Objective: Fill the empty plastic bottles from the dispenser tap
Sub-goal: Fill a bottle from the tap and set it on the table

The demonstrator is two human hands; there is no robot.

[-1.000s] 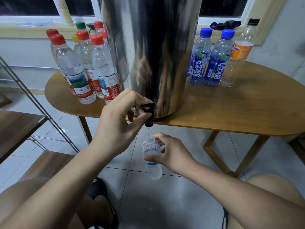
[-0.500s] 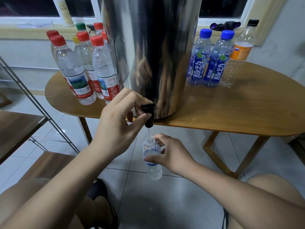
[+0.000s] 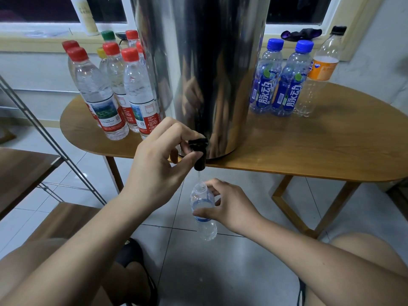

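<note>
Under the table edge, at six o'clock from the tap (image 3: 199, 153), I hold the small bottle (image 3: 205, 228) upright with its open mouth right below the spout. A thin stream (image 3: 199, 176) runs into it. My right hand (image 3: 229, 208) comes in from four o'clock, thumb and fingers curled round the bottle's shoulder and label. My left hand (image 3: 154, 164) pinches the tap lever between thumb and forefinger.

I judge the bottle thin-walled and soft: it is light now and will get heavier as it fills, and if I squeeze hard it could buckle and spill. Gripping at the stiffer shoulder, as I do now, seems best. If water runs down the plastic it may get slippery.

Compared with a second ago, almost nothing differs. Both grips are the same, the bottle stays under the spout and the stream still runs. I cannot tell any rise in the water level.
</note>
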